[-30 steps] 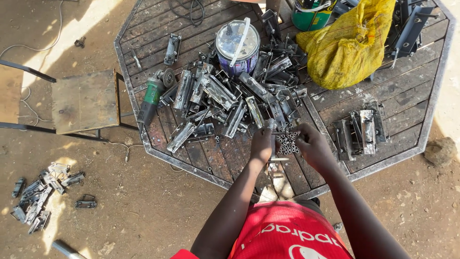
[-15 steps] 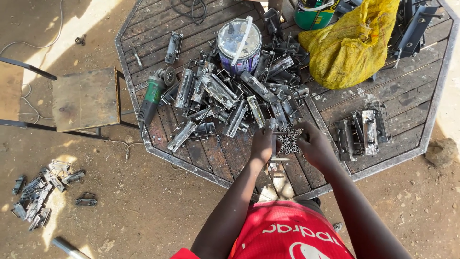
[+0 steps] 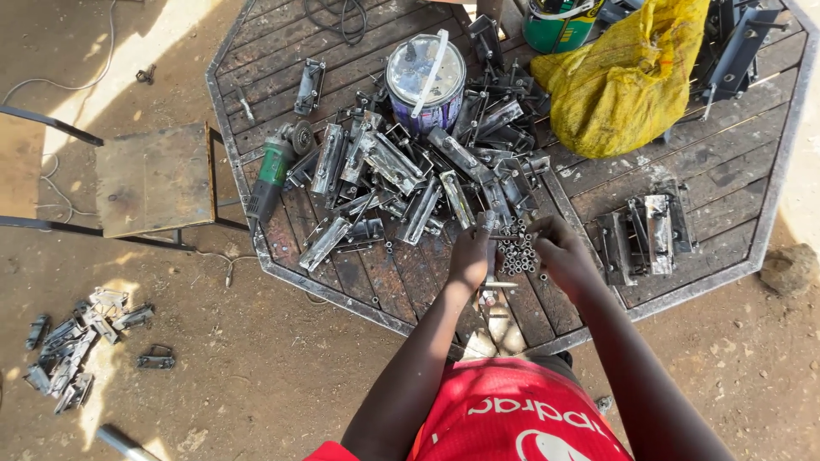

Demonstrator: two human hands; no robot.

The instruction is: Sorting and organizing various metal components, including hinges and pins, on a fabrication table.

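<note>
In front of me stands an octagonal tabletop of dark wooden slats in a metal frame [image 3: 752,256]. At its centre lies a heap of grey metal brackets [image 3: 410,183]; at twelve o'clock a purple paint tin [image 3: 424,81], at two o'clock a crumpled yellow sack [image 3: 623,81], at four o'clock a small stack of brackets [image 3: 649,235]. A green angle grinder [image 3: 272,175] lies at nine o'clock. A cluster of short metal tubes [image 3: 517,252] sits at six o'clock.
</note>
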